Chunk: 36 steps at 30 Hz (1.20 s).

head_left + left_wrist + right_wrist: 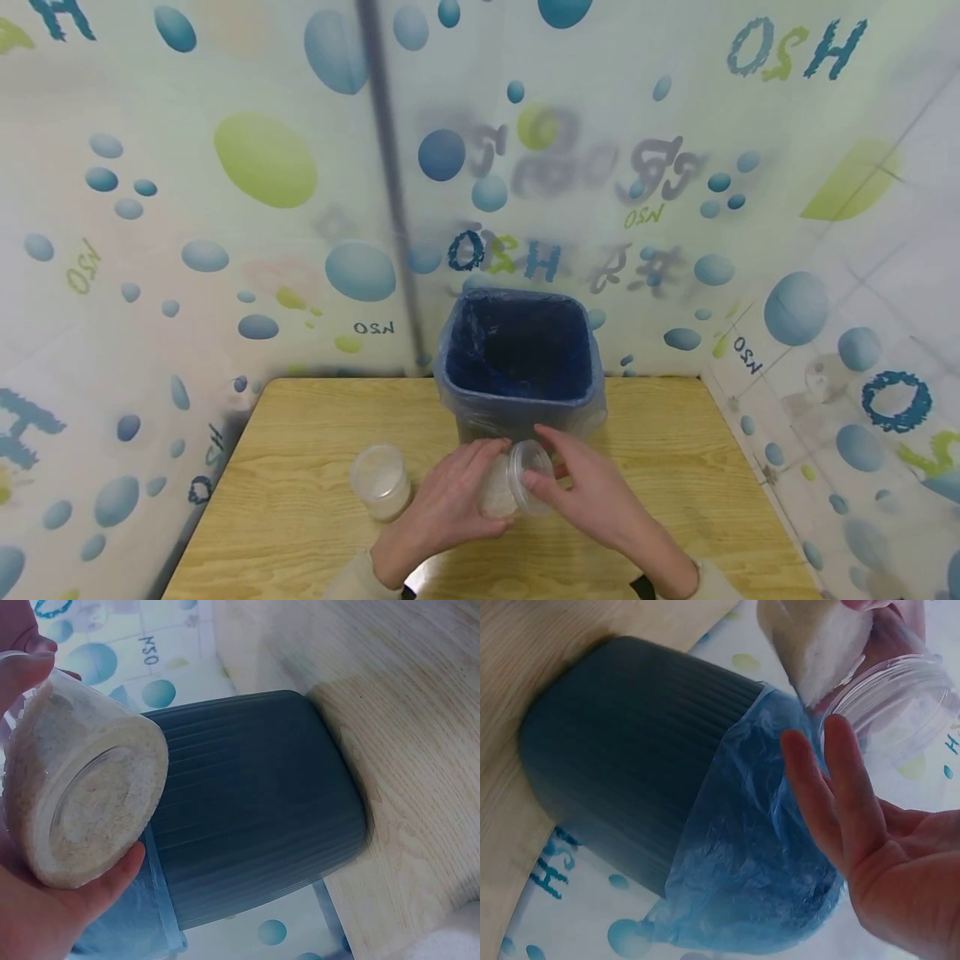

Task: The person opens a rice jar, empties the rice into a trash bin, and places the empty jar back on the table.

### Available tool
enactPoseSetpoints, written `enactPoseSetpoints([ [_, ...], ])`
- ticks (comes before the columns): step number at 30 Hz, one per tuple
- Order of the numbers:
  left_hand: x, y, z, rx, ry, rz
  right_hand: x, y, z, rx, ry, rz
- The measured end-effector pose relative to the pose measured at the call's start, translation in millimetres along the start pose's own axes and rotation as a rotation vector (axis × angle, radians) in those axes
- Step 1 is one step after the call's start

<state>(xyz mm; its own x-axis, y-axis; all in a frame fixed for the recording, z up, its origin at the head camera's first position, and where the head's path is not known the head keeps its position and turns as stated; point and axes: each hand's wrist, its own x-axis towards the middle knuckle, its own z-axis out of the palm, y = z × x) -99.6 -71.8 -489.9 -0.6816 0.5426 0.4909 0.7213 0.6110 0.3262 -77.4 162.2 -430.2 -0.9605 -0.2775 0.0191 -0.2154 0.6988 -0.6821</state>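
Lower centre: left hand point(448, 498) grips the jar point(497, 490), right hand point(592, 493) pinches its rim point(516, 477); likely light, slick (hold mid-wall).

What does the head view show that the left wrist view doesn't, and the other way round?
Head only: a second jar on the tabletop, to the left of the left hand; also the view down into the opening of the blue bag.

Left wrist only: the round underside of the held jar, pale contents showing through it, and the ribbed side of the bin down to its foot.

Both: left hand, held jar, bin, bag, tabletop and patterned wall.
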Motion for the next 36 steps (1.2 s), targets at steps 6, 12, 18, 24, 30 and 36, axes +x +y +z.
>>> enactPoseSetpoints([
  [6,0.8,0.4,0.4,-0.001,-0.010,-0.008,1,-4,2,-0.021,-0.017,-0.006],
  [12,1.3,0.6,-0.7,-0.004,-0.026,-0.025,2,-3,2,-0.013,-0.025,-0.010],
  [18,1.8,0.5,-0.3,-0.005,-0.019,-0.018,0,0,1,0.055,-0.045,-0.043],
  [24,1.7,-0.2,2.6,0.022,0.011,0.014,-2,6,1,0.092,-0.045,-0.152],
  [30,1.8,-1.3,4.8,0.030,0.017,0.028,-2,14,-1,0.043,-0.028,-0.311],
  [36,1.3,-1.6,5.3,0.025,0.009,0.024,-2,15,-2,0.096,-0.040,-0.271],
])
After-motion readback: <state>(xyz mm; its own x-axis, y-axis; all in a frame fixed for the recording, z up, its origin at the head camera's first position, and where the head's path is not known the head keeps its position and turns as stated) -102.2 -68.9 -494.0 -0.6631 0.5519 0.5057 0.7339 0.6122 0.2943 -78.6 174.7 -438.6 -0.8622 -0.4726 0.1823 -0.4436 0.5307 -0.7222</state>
